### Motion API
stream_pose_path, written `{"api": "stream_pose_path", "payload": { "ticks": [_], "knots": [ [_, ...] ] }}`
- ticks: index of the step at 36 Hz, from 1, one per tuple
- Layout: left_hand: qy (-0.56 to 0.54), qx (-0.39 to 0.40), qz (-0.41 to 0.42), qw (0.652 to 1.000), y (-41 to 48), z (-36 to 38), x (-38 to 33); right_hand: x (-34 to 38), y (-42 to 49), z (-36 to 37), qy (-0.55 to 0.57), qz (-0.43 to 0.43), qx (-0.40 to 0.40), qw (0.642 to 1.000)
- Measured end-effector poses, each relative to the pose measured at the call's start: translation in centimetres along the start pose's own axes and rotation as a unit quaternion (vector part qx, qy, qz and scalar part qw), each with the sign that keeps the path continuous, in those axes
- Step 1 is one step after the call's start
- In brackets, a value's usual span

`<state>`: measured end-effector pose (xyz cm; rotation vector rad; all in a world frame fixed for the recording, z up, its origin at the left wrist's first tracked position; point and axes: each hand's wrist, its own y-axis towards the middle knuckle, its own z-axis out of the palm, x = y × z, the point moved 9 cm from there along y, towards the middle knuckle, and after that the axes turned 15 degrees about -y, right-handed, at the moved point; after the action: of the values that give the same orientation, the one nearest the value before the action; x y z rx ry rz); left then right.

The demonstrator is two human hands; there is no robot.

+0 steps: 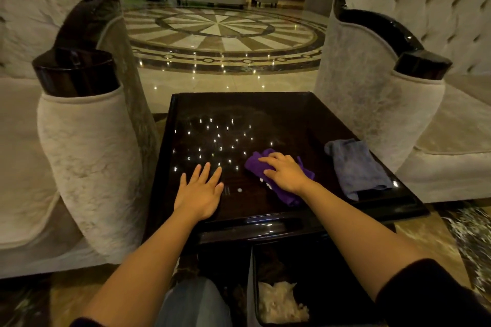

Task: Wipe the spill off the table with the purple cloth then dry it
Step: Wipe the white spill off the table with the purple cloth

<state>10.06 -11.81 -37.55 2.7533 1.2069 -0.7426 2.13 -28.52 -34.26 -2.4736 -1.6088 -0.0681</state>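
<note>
Polished marble lobby floor (223, 32) with a round sunburst inlay beyond, flanked by two pale plush armchairs with glossy black arm caps, one at the left (79, 146) and one at the right (385, 103), pressed close to either side of a low square table of dark lacquered wood (265, 109), its gloss mirroring a scatter of ceiling lights. Below the table's near edge, a dark bin (305, 287) with pale crumpled waste inside, probably handy for rubbish. On the right side of the tabletop, near the right edge, a grey-blue folded cloth (357, 167), lying untouched and apart, most likely kept dry in reserve for the drying pass. Just left of it, toward the near middle, a bunched purple microfibre cloth (279, 188), pinned flat to the wood beneath the right hand (285, 171), palm down and fingers spread over it rather than closed around it, seemingly to press a wide patch onto the surface for wiping. Left hand (200, 191) open, empty, laid flat near the near edge with fingers fanned, apparently bracing the body or steadying the table. Between the two hands, a small pale droplet (239, 190) on the bare wood, possibly a remnant of the spill; wiping seemingly under way, drying not yet begun.
</note>
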Motion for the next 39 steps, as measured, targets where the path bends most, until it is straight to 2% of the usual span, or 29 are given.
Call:
{"api": "stream_pose_path", "payload": {
  "ticks": [8,17,18,22,24,32,39],
  "knots": [
    [0.004,-0.001,-0.012,1.000,-0.1,-0.1,-0.1,4.2,0.3,0.6,0.004,-0.102,0.011,0.995],
    [0.013,0.002,-0.010,1.000,-0.2,0.0,-0.2,5.6,-1.8,1.5,-0.021,-0.172,0.033,0.984],
    [0.020,0.004,0.014,1.000,-0.3,0.1,-2.3,4.1,-3.5,0.4,-0.018,-0.161,0.018,0.987],
    [0.019,0.007,0.010,1.000,-0.2,0.5,-2.1,4.0,-5.4,0.5,-0.016,-0.182,0.019,0.983],
    [0.020,0.015,0.033,0.999,-0.7,1.2,-3.0,3.0,-7.9,0.4,-0.013,-0.167,0.000,0.986],
    [0.017,0.009,0.010,1.000,-0.5,0.4,-0.8,1.2,-9.7,1.2,-0.009,-0.162,-0.032,0.986],
    [0.016,0.006,-0.002,1.000,0.0,-0.1,0.5,-0.4,-12.3,1.6,-0.051,-0.149,-0.050,0.986]
  ]
}}
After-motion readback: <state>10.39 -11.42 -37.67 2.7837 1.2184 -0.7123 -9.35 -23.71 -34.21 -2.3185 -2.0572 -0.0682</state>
